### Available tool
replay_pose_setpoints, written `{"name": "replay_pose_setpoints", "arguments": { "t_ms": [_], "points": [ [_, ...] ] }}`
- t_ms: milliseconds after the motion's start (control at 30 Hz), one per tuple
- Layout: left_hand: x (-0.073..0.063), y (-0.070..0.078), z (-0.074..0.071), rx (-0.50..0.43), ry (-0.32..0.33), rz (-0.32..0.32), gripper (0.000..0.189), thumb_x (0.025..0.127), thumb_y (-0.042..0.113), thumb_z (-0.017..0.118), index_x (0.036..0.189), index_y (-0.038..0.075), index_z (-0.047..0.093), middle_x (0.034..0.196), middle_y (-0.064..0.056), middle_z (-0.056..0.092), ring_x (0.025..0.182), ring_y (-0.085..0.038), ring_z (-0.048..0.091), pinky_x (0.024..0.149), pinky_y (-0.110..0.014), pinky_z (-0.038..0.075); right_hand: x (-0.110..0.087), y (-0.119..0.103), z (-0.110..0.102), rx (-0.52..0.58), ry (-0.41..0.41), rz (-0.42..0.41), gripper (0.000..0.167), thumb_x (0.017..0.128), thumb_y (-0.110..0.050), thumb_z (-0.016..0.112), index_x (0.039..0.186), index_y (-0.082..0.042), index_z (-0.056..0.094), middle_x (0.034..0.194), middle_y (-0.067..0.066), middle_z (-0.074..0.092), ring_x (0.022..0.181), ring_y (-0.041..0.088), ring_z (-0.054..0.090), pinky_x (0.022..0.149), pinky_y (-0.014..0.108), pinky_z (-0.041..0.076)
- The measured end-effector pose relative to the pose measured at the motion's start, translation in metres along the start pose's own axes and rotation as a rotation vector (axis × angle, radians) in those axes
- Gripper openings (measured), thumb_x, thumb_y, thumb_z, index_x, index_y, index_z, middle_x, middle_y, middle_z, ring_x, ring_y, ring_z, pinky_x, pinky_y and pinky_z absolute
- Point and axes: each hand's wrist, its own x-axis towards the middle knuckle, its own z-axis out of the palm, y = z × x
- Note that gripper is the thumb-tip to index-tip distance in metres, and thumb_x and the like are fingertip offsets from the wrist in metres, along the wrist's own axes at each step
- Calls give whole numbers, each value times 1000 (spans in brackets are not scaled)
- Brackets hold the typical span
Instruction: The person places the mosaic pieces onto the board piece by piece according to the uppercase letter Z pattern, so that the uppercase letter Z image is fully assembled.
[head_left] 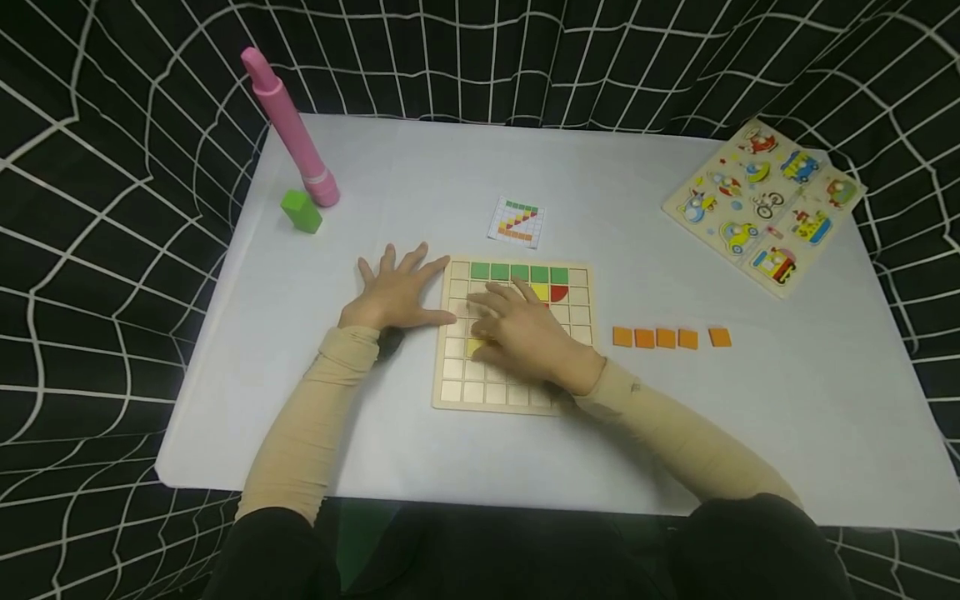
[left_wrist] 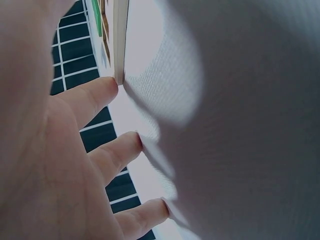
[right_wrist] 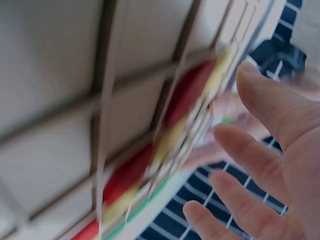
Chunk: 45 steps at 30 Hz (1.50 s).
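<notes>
A wooden grid board (head_left: 487, 393) lies on the table, with a row of green square tiles (head_left: 519, 272) near its top edge. My left hand (head_left: 393, 296) is spread at the board's left side, its thumb and index finger at the edge. In the left wrist view its fingertips (left_wrist: 132, 141) rest on the white tabletop. Over the middle of the board hovers my right hand (head_left: 528, 337), fingers loosely bent, holding nothing. It partly hides a diagonal of yellow and red pieces (right_wrist: 187, 95). A yellow piece (head_left: 474, 347) shows by its thumb.
Several orange square tiles (head_left: 666, 337) line up right of the board. A small pattern card (head_left: 517, 222) lies beyond it. At the back left are a pink cylinder (head_left: 296, 137) and a green block (head_left: 302, 212). A picture puzzle board (head_left: 765, 204) lies at the back right.
</notes>
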Motion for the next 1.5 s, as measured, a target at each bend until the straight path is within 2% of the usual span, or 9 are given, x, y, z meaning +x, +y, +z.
{"name": "replay_pose_setpoints", "arguments": {
  "t_ms": [133, 233, 467, 600, 767, 1033, 1267, 1367, 1500],
  "points": [
    [0, 1, 1, -5, 2, 1, 100, 87, 70, 67, 166, 31, 20, 177, -11, 7, 157, -60, -1, 112, -90, 0, -9, 15, -8, 72, 52, 62, 42, 88, -37, 82, 119, -9, 77, 160, 15, 47, 148, 37, 46, 126, 68, 24],
    [-1, 2, 0, -5, 7, 0, 101, 86, 70, 67, 166, 31, 20, 177, -11, 7, 157, -60, -1, 113, -90, 1, -18, 27, -13, 100, 85, 125, 47, 86, -37, 84, 122, -8, 76, 162, 16, 45, 148, 37, 46, 126, 70, 22],
    [-1, 2, 1, -8, 9, -3, 101, 86, 69, 68, 166, 30, 21, 177, -12, 8, 156, -61, -1, 113, -89, 0, -42, 56, -24, 84, 137, 240, 46, 82, -28, 88, 120, -5, 76, 161, 19, 46, 146, 39, 48, 124, 72, 24],
    [-1, 1, 2, -12, 11, -2, 101, 86, 70, 68, 166, 30, 21, 177, -11, 8, 157, -61, -1, 113, -90, 1, -58, 71, -26, 86, 156, 296, 46, 82, -27, 88, 119, -3, 76, 162, 20, 44, 148, 38, 44, 123, 74, 24],
    [-1, 1, 2, -11, 7, -6, 101, 86, 70, 68, 166, 30, 21, 177, -10, 8, 157, -60, -2, 114, -89, 1, -80, 87, -28, 78, 135, 363, 54, 79, -27, 90, 122, 0, 74, 161, 22, 43, 146, 41, 45, 120, 77, 24],
    [-1, 1, 2, -15, 10, -4, 101, 86, 69, 68, 166, 30, 21, 177, -11, 8, 157, -60, -1, 114, -89, 1, -115, 104, -31, 105, 37, 459, 55, 81, -29, 88, 124, 0, 73, 161, 25, 42, 146, 46, 42, 120, 78, 21],
    [0, 2, 2, -23, 9, -2, 101, 86, 69, 69, 166, 30, 21, 177, -11, 8, 157, -60, -2, 113, -89, 0, -132, 112, -27, 92, 37, 458, 46, 81, -31, 87, 116, -1, 77, 155, 27, 47, 143, 50, 43, 117, 79, 25],
    [0, 2, 2, -23, 8, 1, 101, 86, 69, 69, 166, 30, 21, 177, -11, 8, 157, -60, -3, 113, -89, -1, -136, 112, -28, 80, 31, 455, 43, 80, -28, 88, 113, -2, 78, 154, 26, 49, 143, 51, 43, 117, 79, 25],
    [1, 2, 3, -21, 8, -2, 101, 86, 69, 69, 166, 30, 21, 177, -11, 7, 157, -60, -3, 113, -89, -1, -137, 113, -27, 115, 7, 456, 36, 82, -22, 87, 111, -2, 79, 153, 26, 50, 145, 56, 38, 118, 79, 23]
  ]
}}
